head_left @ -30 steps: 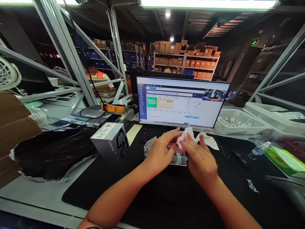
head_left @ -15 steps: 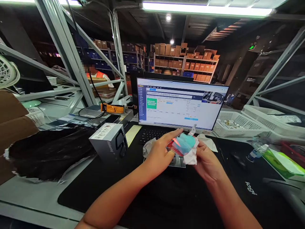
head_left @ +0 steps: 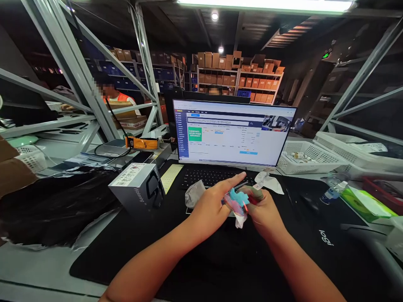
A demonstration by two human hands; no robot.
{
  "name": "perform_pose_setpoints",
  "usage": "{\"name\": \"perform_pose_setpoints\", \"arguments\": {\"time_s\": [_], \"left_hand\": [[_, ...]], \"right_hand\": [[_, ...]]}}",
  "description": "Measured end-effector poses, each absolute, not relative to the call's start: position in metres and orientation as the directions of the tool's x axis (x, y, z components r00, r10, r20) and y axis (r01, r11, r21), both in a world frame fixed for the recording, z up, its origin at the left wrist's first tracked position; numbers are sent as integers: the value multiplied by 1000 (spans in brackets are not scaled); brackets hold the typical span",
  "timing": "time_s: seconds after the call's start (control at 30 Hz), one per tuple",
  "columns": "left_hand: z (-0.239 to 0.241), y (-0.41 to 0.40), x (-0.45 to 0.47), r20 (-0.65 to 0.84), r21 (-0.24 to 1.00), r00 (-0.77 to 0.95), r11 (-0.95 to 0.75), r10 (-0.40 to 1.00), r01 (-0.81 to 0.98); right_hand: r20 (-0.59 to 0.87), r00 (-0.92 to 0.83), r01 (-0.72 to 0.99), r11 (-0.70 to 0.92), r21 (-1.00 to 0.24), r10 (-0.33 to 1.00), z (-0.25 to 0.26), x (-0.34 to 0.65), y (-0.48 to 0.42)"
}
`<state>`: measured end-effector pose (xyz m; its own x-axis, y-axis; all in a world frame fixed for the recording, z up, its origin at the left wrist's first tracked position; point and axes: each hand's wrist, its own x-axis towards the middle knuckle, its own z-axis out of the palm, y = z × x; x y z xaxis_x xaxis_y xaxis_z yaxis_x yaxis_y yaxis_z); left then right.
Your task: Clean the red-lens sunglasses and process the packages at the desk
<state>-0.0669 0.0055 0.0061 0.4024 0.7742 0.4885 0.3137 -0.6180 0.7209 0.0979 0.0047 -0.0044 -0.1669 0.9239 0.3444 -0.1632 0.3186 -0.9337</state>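
Above the black mat, my left hand (head_left: 209, 205) and my right hand (head_left: 267, 209) come together around a crumpled teal-and-pink wrapper (head_left: 239, 201). A white scrap hangs from its lower end. My left thumb and fingers are closed on its left side, with the index finger stretched upward. The right fingers are curled against its other side and partly blurred. Whether something lies inside the wrapper is hidden. Crumpled white paper (head_left: 194, 195) lies beside my left wrist, and another white paper piece (head_left: 269, 182) lies beyond my right hand.
A grey printed box (head_left: 137, 188) stands left on the mat (head_left: 189, 272). Behind the hands are a keyboard (head_left: 201, 176) and a monitor (head_left: 220, 142). A white basket (head_left: 310, 157), a small bottle (head_left: 333, 192) and a mouse (head_left: 310, 203) are right. A black plastic bag (head_left: 53, 209) lies left.
The wrapper has gone from spread out to bunched up between my hands. My right hand has moved slightly left and turned inward. The view has shifted slightly.
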Motion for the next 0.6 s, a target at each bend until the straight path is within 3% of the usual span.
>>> {"name": "perform_pose_setpoints", "arguments": {"time_s": [0.2, 0.4, 0.47, 0.6], "left_hand": [[4, 7, -68, 469, 737, 395, -597, 790, 317], [6, 8, -71, 442, 806, 349, -537, 826, 249], [6, 9, -70, 439, 813, 343, -530, 830, 242], [3, 11, -66, 417, 816, 358, -518, 835, 258]], "right_hand": [[324, -332, -205, 267, -942, 886, -4, 108, 12], [301, -720, -215, 212, -953, 625, 1, 133, 18], [318, -692, -183, 269, -946, 649, 0, 135, 20], [500, -544, -64, 561, -826, 674, -2, 129, 24]]}}
